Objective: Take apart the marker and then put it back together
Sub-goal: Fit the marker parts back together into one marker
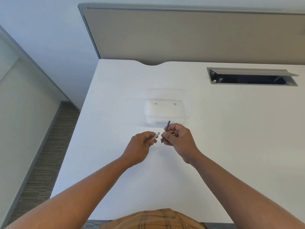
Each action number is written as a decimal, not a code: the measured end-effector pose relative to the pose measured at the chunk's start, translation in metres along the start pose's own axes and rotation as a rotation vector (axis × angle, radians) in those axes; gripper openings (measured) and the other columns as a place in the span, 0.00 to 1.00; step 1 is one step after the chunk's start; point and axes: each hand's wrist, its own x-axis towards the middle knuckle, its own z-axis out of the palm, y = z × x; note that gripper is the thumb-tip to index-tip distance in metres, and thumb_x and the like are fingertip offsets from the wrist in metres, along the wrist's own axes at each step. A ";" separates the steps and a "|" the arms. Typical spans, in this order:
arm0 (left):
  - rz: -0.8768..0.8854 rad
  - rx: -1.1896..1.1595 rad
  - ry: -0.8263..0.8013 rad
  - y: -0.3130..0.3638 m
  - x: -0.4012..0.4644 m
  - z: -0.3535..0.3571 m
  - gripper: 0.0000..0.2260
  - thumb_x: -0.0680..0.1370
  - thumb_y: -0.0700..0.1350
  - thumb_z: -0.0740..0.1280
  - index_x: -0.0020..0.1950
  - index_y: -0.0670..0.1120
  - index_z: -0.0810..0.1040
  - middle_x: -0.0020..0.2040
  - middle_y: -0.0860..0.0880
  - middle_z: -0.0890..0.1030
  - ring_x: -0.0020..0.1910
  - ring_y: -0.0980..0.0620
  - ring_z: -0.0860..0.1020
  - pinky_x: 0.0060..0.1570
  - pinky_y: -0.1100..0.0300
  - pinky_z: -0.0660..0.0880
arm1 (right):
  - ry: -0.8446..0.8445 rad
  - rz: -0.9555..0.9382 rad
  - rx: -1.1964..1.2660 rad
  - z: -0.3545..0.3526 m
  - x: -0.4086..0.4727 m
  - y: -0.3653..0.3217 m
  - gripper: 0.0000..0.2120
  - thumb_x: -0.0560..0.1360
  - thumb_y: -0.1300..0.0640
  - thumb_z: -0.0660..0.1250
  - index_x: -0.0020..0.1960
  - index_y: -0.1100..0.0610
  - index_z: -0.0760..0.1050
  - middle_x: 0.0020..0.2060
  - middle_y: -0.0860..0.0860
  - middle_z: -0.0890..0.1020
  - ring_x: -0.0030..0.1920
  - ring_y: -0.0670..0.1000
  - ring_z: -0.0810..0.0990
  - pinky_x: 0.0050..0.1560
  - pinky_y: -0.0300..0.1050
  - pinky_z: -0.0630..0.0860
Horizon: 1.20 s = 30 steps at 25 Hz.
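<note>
Two hands hover above the table (115,162); left hand (140,147) grips the white marker barrel (155,136); right hand (177,138) pinches the dark ink stick (166,128), tilted, apart from the barrel.

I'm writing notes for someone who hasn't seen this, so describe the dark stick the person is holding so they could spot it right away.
Start at the white desk and find the clear plastic box near its middle. Just in front of it, the right hand pinches a thin dark blue rod, tilted with its upper end toward the box. The left hand holds a white tube; the rod is slimmer and dark.
</note>
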 end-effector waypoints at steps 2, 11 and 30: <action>-0.004 -0.002 -0.001 0.000 0.001 0.000 0.13 0.81 0.36 0.63 0.59 0.49 0.82 0.53 0.53 0.85 0.53 0.64 0.81 0.52 0.72 0.73 | 0.003 -0.016 -0.025 0.000 0.001 0.000 0.03 0.77 0.67 0.70 0.50 0.62 0.78 0.35 0.57 0.82 0.39 0.53 0.86 0.45 0.45 0.83; -0.026 -0.008 -0.008 0.003 0.005 -0.001 0.13 0.82 0.37 0.63 0.58 0.52 0.82 0.52 0.54 0.85 0.52 0.66 0.81 0.50 0.74 0.73 | -0.014 0.015 0.024 -0.002 0.006 0.000 0.08 0.76 0.68 0.72 0.55 0.61 0.79 0.40 0.57 0.82 0.40 0.55 0.85 0.49 0.48 0.84; -0.015 -0.006 -0.035 -0.001 0.004 0.001 0.13 0.82 0.37 0.62 0.59 0.50 0.82 0.52 0.52 0.85 0.55 0.58 0.82 0.55 0.65 0.75 | 0.060 -0.060 0.063 0.000 0.005 -0.004 0.06 0.76 0.67 0.72 0.52 0.61 0.78 0.39 0.56 0.82 0.40 0.54 0.85 0.46 0.44 0.83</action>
